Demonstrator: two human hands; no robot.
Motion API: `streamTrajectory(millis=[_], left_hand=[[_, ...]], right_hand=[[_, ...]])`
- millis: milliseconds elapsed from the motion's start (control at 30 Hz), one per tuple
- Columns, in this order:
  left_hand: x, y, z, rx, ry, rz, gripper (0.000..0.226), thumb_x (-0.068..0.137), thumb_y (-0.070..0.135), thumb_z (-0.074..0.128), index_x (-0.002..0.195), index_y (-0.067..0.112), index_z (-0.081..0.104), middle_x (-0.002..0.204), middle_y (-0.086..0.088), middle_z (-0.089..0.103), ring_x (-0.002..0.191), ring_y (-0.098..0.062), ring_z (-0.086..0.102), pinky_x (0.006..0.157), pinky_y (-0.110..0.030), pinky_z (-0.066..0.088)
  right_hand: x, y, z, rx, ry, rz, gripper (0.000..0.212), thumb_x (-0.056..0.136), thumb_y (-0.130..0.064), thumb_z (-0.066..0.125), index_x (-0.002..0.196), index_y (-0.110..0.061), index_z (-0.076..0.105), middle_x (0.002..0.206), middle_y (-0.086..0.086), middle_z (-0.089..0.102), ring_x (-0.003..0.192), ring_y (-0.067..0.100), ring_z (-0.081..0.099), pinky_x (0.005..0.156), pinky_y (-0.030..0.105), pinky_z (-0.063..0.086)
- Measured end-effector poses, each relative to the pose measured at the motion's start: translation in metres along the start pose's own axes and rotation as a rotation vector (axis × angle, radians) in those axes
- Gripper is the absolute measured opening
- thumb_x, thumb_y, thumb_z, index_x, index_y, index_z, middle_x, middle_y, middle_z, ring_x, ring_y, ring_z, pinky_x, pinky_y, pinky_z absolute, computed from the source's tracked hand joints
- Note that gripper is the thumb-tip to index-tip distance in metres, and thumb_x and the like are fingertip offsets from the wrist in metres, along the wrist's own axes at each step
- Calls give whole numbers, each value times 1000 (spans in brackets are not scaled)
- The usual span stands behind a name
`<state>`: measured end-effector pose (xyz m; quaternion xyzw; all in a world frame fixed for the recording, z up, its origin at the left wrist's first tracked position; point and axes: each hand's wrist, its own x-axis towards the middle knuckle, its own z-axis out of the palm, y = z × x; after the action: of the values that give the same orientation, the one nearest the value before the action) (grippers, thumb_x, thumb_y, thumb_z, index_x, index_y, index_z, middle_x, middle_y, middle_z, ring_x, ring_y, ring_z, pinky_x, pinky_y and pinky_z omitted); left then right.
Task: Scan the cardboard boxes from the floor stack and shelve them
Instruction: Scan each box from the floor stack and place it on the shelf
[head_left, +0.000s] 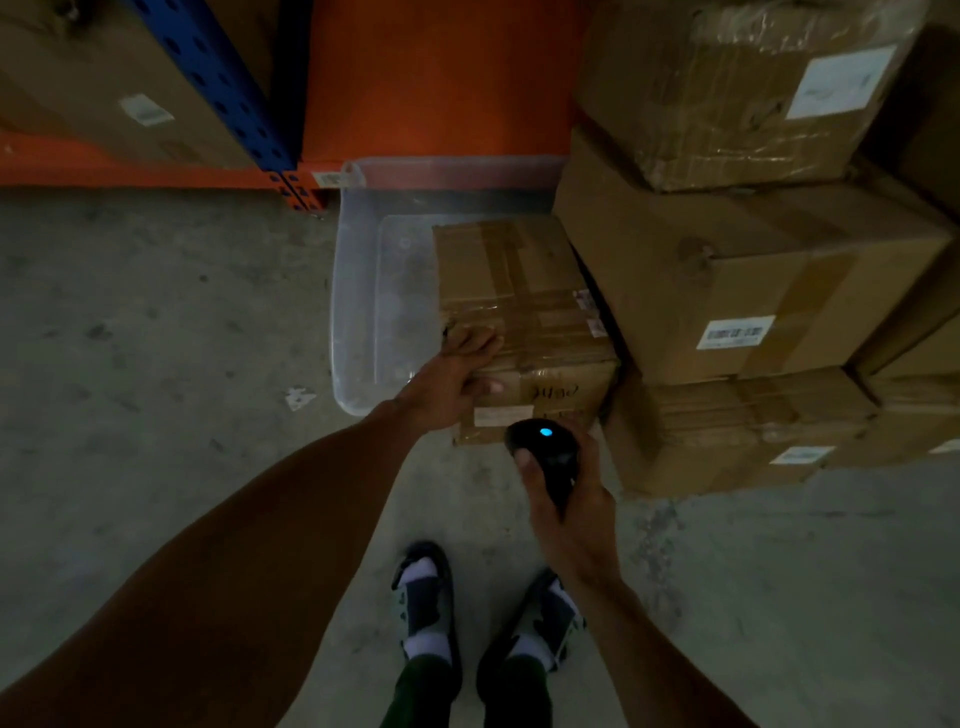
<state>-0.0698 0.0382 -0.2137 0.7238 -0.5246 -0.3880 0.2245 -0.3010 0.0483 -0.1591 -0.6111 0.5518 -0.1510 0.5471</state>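
A taped cardboard box (519, 306) stands on the floor in front of me, partly inside a clear plastic tub (358, 291). My left hand (452, 379) grips its near left corner, fingers on top and thumb on the front face. My right hand (566, 488) holds a black handheld scanner (545, 452) with a lit blue light, pointed at the box's front face, where a pale label (496, 415) shows. To the right rises the floor stack of larger boxes (748, 291) with white barcode labels (735, 332).
An orange and blue rack (260, 119) with a shelved box (104, 88) stands at the back left. Bare concrete floor (156, 338) lies to the left and around my feet (488, 608). A paper scrap (300, 397) lies beside the tub.
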Motion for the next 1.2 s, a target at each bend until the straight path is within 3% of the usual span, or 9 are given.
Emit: streamTrajectory(millis=[67, 267, 333, 433, 500, 700, 1000, 1133, 1200], left_hand=[[0, -1, 1, -6, 3, 6, 66, 95, 27, 62, 152, 15, 31, 162, 1, 17, 142, 1, -3, 113, -17, 1], [2, -8, 5, -30, 26, 13, 67, 93, 25, 64, 151, 15, 33, 163, -1, 18, 145, -5, 1, 120, -30, 8], [3, -9, 5, -23, 21, 10, 67, 93, 26, 64, 151, 15, 33, 163, -2, 18, 149, -12, 2, 122, -36, 9], [4, -8, 5, -24, 24, 17, 68, 93, 26, 66, 151, 13, 34, 162, -2, 19, 151, -16, 4, 122, -38, 12], [5, -9, 6, -17, 38, 26, 68, 92, 26, 67, 151, 13, 35, 162, -3, 21, 151, -19, 5, 122, -40, 14], [4, -8, 5, -25, 13, 1, 69, 94, 26, 64, 153, 16, 30, 163, 1, 15, 151, -17, -2, 122, -39, 8], [10, -6, 4, 68, -42, -48, 72, 94, 26, 63, 154, 17, 25, 164, 0, 9, 150, -20, -6, 122, -39, 7], [12, 3, 1, 215, -106, -117, 71, 97, 30, 58, 155, 17, 19, 165, 0, 5, 150, -24, -4, 119, -36, 12], [16, 11, 0, 280, -108, -172, 72, 98, 30, 56, 156, 17, 17, 165, -2, 6, 150, -28, 0, 118, -39, 17]], right_hand=[[-7, 6, 5, -22, 4, -31, 56, 93, -48, 66, 142, -41, 42, 121, -9, 66, 106, 10, 67, 85, 29, 61], [-6, -2, 21, -58, 34, -79, 53, 92, -50, 62, 139, -42, 38, 114, -15, 60, 100, 4, 62, 75, 2, 49], [-5, -2, 24, -75, 29, -85, 55, 91, -55, 58, 140, -42, 37, 117, -13, 60, 102, 7, 63, 79, 8, 52], [-4, 4, 26, -102, 46, -94, 62, 90, -63, 53, 143, -33, 38, 127, 0, 67, 110, 23, 68, 87, 38, 61], [-4, 5, 25, -112, 63, -108, 65, 89, -66, 52, 143, -33, 37, 126, 4, 68, 110, 26, 69, 85, 44, 61], [-5, 3, 22, -73, 42, -110, 60, 94, -47, 64, 147, -31, 40, 123, -12, 61, 110, 9, 64, 87, 22, 58], [-1, -2, 19, -95, 98, -155, 70, 87, -49, 68, 147, -25, 42, 133, -1, 64, 119, 14, 64, 93, 38, 58], [11, -21, 1, -65, 139, -150, 63, 91, -26, 74, 147, -20, 46, 128, -5, 66, 116, 9, 65, 92, 27, 57], [16, -39, -15, -19, 183, -169, 63, 93, -25, 74, 148, -19, 44, 129, -11, 63, 120, 0, 60, 95, 19, 53]])
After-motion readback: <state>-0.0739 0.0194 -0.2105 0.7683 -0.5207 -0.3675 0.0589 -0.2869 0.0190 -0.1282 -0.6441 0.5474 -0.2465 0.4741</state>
